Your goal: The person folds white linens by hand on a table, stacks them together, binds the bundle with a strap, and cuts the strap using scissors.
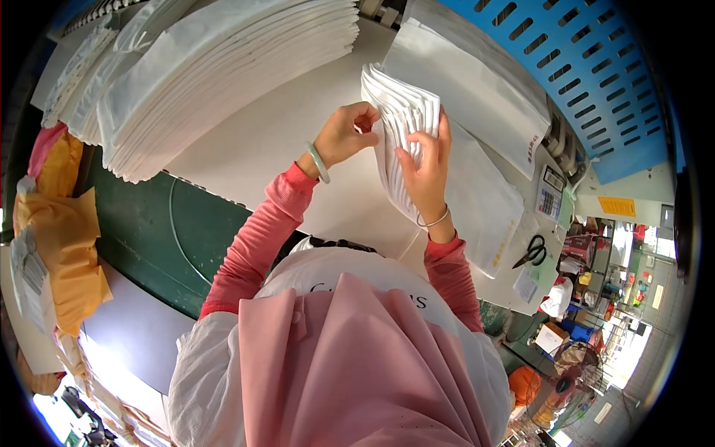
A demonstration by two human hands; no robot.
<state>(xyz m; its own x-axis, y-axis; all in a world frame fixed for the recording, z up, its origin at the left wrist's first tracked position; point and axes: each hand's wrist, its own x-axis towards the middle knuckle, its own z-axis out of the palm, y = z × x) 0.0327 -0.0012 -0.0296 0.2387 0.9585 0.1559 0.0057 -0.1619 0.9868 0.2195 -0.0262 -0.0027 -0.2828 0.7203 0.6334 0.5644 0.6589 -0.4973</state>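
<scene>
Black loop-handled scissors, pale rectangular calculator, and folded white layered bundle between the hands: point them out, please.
Black loop-handled scissors [531,255]: head view, where handles meet blades.
Pale rectangular calculator [549,202]: head view, on the keypad.
Folded white layered bundle [394,140]: head view, on its middle folds.

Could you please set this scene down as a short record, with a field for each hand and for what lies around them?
Left hand: fingers curled at the left edge of the folded white bundle; contact unclear
Right hand: holds the bundle by its right side
Wrists: pale bangle on the left, thin bracelet on the right
Left side: large white stack
Right side: calculator, black scissors
Upper right: blue slotted panel
</scene>
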